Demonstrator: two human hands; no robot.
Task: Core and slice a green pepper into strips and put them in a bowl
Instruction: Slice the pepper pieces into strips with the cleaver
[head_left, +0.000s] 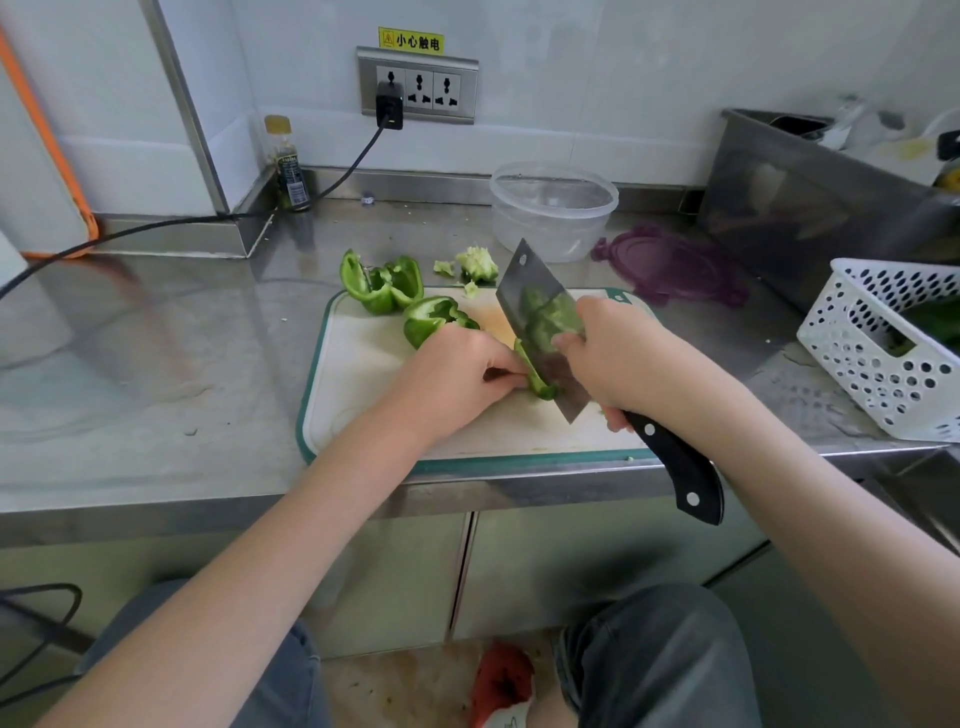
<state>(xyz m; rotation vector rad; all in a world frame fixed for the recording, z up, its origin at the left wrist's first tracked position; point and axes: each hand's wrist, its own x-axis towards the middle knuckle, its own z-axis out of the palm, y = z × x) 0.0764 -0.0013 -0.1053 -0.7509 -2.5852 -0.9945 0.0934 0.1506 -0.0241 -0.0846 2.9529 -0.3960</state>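
Cleaver (545, 332): gripped by right hand (618, 358), blade set across long axis of pepper piece (535, 376), pinched immediately leftward by left hand (457, 374).

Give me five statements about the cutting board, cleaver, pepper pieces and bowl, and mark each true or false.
1. The right hand grips the cleaver. True.
2. The left hand holds a pepper piece against the blade on the cutting board. True.
3. The clear bowl already holds pepper strips. False: nothing green shows in it.
4. The pale core lies in the white basket. False: it lies on the counter behind the board.
5. Two larger pepper pieces lie uncut at the board's far left. True.
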